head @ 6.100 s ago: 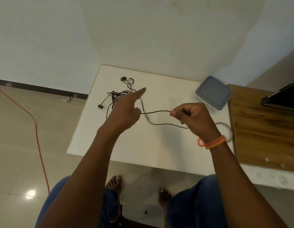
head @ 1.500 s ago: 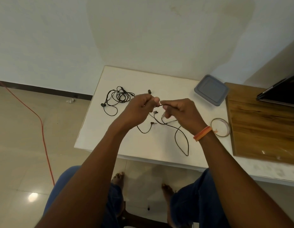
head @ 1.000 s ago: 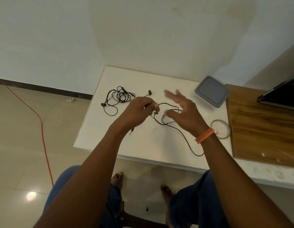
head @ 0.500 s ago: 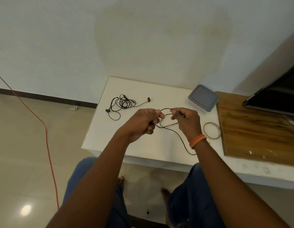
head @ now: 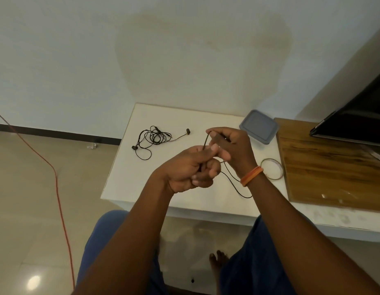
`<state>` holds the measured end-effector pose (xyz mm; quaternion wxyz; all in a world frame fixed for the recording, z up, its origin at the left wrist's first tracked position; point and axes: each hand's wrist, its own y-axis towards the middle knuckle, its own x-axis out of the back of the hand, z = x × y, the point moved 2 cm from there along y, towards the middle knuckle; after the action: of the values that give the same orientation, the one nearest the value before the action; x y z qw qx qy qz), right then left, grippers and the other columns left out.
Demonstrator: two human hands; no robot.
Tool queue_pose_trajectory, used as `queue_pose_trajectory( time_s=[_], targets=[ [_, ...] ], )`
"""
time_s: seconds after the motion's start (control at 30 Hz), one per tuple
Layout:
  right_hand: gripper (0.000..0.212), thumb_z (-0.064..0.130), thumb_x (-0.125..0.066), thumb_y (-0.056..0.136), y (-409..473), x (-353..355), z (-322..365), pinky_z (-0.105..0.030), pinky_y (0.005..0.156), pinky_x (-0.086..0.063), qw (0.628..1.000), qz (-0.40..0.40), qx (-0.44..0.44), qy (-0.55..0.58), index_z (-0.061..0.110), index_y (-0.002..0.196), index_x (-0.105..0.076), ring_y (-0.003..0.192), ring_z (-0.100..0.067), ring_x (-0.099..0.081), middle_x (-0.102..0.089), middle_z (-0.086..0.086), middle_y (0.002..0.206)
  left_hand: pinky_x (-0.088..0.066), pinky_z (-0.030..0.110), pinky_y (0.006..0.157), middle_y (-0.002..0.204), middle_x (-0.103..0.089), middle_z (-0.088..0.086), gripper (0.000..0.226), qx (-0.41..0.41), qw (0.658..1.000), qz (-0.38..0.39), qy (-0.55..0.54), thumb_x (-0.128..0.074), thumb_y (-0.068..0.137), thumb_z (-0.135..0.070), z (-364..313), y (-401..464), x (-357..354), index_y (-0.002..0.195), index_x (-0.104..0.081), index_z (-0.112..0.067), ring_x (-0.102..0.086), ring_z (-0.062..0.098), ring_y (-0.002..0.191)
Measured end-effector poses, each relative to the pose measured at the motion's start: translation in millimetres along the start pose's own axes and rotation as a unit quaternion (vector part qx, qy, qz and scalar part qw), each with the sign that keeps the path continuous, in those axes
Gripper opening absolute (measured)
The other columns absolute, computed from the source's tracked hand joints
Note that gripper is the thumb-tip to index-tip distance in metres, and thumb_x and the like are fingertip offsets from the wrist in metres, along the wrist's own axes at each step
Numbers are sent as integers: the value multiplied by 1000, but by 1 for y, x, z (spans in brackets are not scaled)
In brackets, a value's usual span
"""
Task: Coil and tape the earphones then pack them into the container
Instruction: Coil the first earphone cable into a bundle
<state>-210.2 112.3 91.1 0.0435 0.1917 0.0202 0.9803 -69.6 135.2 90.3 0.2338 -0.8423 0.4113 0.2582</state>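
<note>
Above the white table, my left hand grips a bunch of black earphone cable in curled fingers. My right hand pinches the same cable just above the left fist, pulling a short stretch taut between them. A loose loop of this cable hangs down to the table under my right wrist. A second pair of black earphones lies tangled at the table's far left. The grey lidded container sits at the back right. A roll of clear tape lies right of my right wrist.
A wooden board adjoins the table on the right, with a dark screen standing on it. An orange cord runs along the tiled floor at left. A wall rises right behind the table. My knees and bare feet are under the front edge.
My hands have drawn closer together and higher, with the right now pinching the cable right above the left fist. More cable is gathered in the left hand. The camera tilted up slightly.
</note>
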Motion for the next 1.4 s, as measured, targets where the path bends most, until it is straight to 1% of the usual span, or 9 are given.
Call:
queue_pose_trajectory(
  time_s=[0.2, 0.3, 0.47, 0.67, 0.8, 0.9, 1.03, 1.2, 1.4],
  targets=[
    [45, 17, -36, 99, 4, -21, -16, -8, 47, -34, 993, 88, -66, -46, 32, 62, -56, 34, 5, -43, -45, 19, 35, -53, 28, 63, 111, -55, 11, 85, -121, 989, -10, -87, -44, 84, 21, -6, 29, 9, 153, -29, -26, -63, 15, 75],
    [49, 2, -33, 102, 0, -28, -24, -3, 60, -35, 991, 93, -75, -58, 36, 73, -54, 45, 19, -47, -50, 31, 41, -53, 46, 96, 130, -44, 15, 102, -170, 975, -100, -98, -40, 69, 30, -10, 32, 9, 150, -34, -33, -59, 34, 120],
    [28, 9, -54, 93, 1, -30, -20, -18, 41, -29, 981, 160, -109, -17, -1, 70, -65, 46, -14, -41, -61, -1, 55, -39, 35, 111, 144, -43, 4, 90, -200, 926, -308, 86, -37, 80, 22, -18, 31, 31, 147, -37, -37, -45, 20, 135],
    [31, 15, -55, 96, 0, -41, -12, -12, 51, -37, 957, 261, -32, -123, 15, 67, -66, 44, -2, -49, -63, 3, 59, -26, 31, 120, 154, -34, -12, 72, -208, 854, -419, 228, -30, 94, 13, -16, 33, 43, 152, -28, -29, -30, 0, 142],
    [21, 21, -61, 92, 5, -35, -17, -35, 63, -53, 941, 245, 29, -231, 13, 75, -70, 58, -9, -61, -67, -3, 66, -28, 6, 106, 155, -11, -22, 89, -171, 844, -384, 332, -28, 93, 16, -9, 37, 52, 154, 10, -36, -30, 1, 142],
    [9, 21, -67, 87, 11, -19, -19, -36, 66, -53, 948, 217, 45, -230, 20, 84, -75, 65, -8, -62, -68, 9, 69, -35, -2, 89, 154, -27, -11, 81, -96, 852, -331, 393, -36, 100, 4, 4, 39, 66, 153, 11, -36, -42, -26, 115],
    [5, 18, -75, 82, 18, 2, -16, -23, 71, -50, 969, 164, 63, -174, 19, 86, -78, 74, -5, -66, -72, 11, 77, -58, 45, 88, 129, -62, 15, 50, -17, 907, -290, 305, -37, 105, -36, 17, 36, 68, 149, -35, -12, -73, 29, 93],
    [3, 17, -76, 82, 18, 7, -12, -9, 64, -44, 974, 113, 114, -158, 17, 85, -78, 71, -1, -63, -71, 11, 76, -58, 51, 85, 105, -74, 14, 95, 37, 950, -201, 234, -6, 79, -78, 14, 32, 41, 128, -58, -15, -71, 34, 63],
    [5, 18, -80, 78, 19, 10, -13, -10, 58, -41, 984, 94, 94, -116, 16, 77, -76, 59, -2, -58, -70, 8, 70, -39, 47, 106, 111, -69, 26, 110, 103, 985, -81, 116, -12, 76, -87, 14, 36, 37, 132, -57, -3, -64, 47, 107]
  ],
)
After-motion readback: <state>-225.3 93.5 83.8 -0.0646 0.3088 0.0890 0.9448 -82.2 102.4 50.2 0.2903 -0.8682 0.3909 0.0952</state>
